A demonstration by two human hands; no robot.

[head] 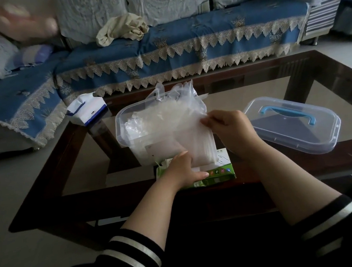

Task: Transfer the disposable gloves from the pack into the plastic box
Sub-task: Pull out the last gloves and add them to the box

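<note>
While the right hand (pixel 228 127) pinches the upper edge of a sheaf of clear gloves (pixel 189 131) between thumb and fingertips, the left hand (pixel 182 169) lies lower down, on the green pack (pixel 219 172), its fingers reaching under the bottom of the sheaf; whether they actually grip the film or only steady the pack I cannot tell. The sheaf hangs over the near wall of the open plastic box (pixel 123 131), where more crumpled gloves already lie, some poking above the far rim. The pack sits on the glass table (pixel 254 92), touching the box's near side, and the lid (pixel 293 124) with its blue handle rests well to the right.

These gloves look almost weightless, limp and slick — thin film that slides sheet over sheet and probably clings to skin. A pinch at one edge likely lets the stack fan out, so holding it across both ends seems the safer way to lower it in. Tearing is hardly a worry — scattering is.
</note>
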